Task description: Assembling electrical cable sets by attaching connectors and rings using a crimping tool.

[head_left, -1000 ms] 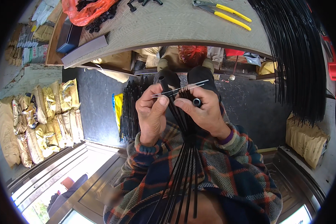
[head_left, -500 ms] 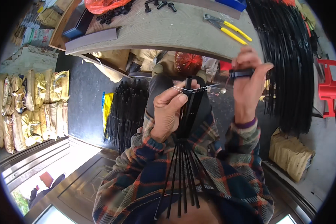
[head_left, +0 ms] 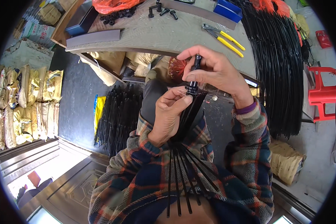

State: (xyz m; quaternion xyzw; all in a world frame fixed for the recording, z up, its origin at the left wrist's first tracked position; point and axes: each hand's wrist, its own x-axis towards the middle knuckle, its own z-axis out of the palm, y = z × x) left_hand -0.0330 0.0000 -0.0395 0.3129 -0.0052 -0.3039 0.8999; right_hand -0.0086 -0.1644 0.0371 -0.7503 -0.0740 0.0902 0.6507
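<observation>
My left hand (head_left: 167,116) is closed around the top of a black umbrella frame (head_left: 190,117), thumb and fingers pinching it near the hub. Thin wire ends (head_left: 180,92) stick out beside those fingers. Below, the frame's slim black ribs (head_left: 184,179) fan out toward my chest. My right hand (head_left: 220,72) grips a glossy black ribbed fitting (head_left: 192,86) by its upper part, thumb on one side and fingers on the other. The fitting stands in line with the frame's top, just above my left fingers; whether it is seated there is hidden.
Across the workbench (head_left: 156,33) lie yellow-handled pliers (head_left: 227,43), several black plastic fittings (head_left: 164,12) and a blue box (head_left: 227,10). Long black rods (head_left: 276,74) hang at the right, near a red stool (head_left: 323,89). More black frames (head_left: 119,115) stand left of my legs.
My right hand has come left from beside the frame, bringing the black fitting onto the frame's top. The left hand keeps its pinch. My view has shifted slightly.
</observation>
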